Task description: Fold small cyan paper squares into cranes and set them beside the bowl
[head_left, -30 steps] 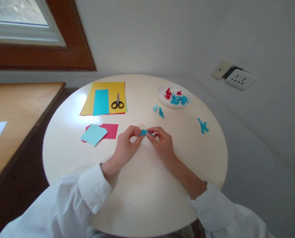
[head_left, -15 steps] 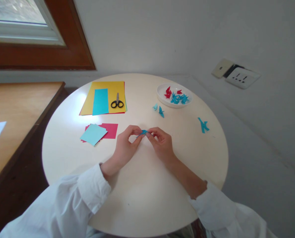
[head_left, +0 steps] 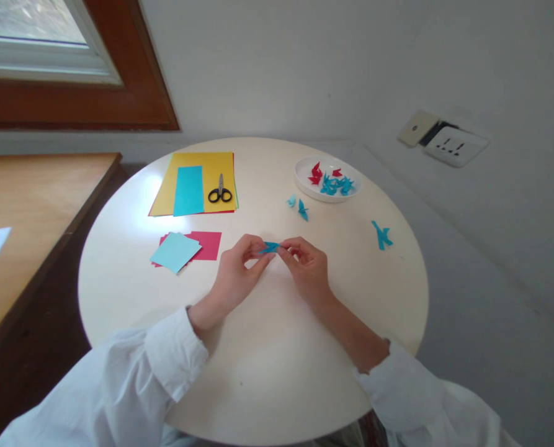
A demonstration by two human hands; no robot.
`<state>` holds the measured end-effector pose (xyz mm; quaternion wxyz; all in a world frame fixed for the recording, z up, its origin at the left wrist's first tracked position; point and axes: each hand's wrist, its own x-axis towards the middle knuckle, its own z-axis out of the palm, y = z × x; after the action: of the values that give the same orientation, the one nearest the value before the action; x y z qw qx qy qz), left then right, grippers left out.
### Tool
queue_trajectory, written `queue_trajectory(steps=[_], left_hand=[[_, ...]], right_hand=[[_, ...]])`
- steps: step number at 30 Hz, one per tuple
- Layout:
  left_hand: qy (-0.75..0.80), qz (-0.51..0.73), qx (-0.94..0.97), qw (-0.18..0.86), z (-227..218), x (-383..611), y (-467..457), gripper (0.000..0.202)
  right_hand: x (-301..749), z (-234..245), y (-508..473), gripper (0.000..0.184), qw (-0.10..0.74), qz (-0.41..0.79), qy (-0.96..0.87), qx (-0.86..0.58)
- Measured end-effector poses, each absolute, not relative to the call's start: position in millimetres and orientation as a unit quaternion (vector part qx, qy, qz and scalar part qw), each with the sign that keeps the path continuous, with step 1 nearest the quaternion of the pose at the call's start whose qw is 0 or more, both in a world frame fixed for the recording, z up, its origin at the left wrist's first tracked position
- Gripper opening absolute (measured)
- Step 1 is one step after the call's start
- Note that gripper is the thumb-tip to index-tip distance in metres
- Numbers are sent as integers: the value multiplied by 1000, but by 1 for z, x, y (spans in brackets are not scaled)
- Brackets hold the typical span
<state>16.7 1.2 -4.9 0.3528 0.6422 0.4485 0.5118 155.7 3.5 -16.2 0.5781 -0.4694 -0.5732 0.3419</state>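
Between my two hands is a small piece of folded blue paper (head_left: 270, 247), pinched over the middle of the round table. My left hand (head_left: 239, 264) grips its left end between thumb and fingers. The right end is pinched by my right hand (head_left: 307, 267). Fingertips cover part of the fold. Just beyond my hands lie a blue paper crane (head_left: 303, 210) and a pale blue folded piece (head_left: 291, 201). To the left, pale blue paper squares (head_left: 175, 251) rest on red paper squares (head_left: 208, 246).
A white dish (head_left: 299, 181) at the back right holds red and blue folded cranes. Black-handled scissors (head_left: 220, 190) and a blue sheet (head_left: 188, 191) lie on yellow paper (head_left: 165, 186). Flat blue folded pieces (head_left: 382, 236) are near the right edge of the white table (head_left: 267, 372).
My right hand has shifted slightly right, and the fingertips are a little farther apart. More of the blue folded paper shows between them.
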Motion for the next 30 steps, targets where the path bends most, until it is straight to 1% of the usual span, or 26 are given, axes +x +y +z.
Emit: queue_trajectory(steps=[5,8,13,18,23,30], left_hand=[[473,496,639,349,-8,15,2,11],[480,504,626,353,-8,14,2,13],[480,515,586,401,-7,16,3,17],[461,526,567,436,-3,18,4,11],[449,542,569,424,-1,18,4,2],[452,536,595,393,-1,18,4,2]], right_hand=[[156,-17,4,5,585,358,-559,-466],[156,-18,5,5,591,364,-552,-462],[155,-20,6,6,598,362,-545,-462],[154,-19,5,6,597,364,-544,-463],[152,-19,4,4,590,374,-546,-463],[152,-17,4,6,592,376,-537,-468]])
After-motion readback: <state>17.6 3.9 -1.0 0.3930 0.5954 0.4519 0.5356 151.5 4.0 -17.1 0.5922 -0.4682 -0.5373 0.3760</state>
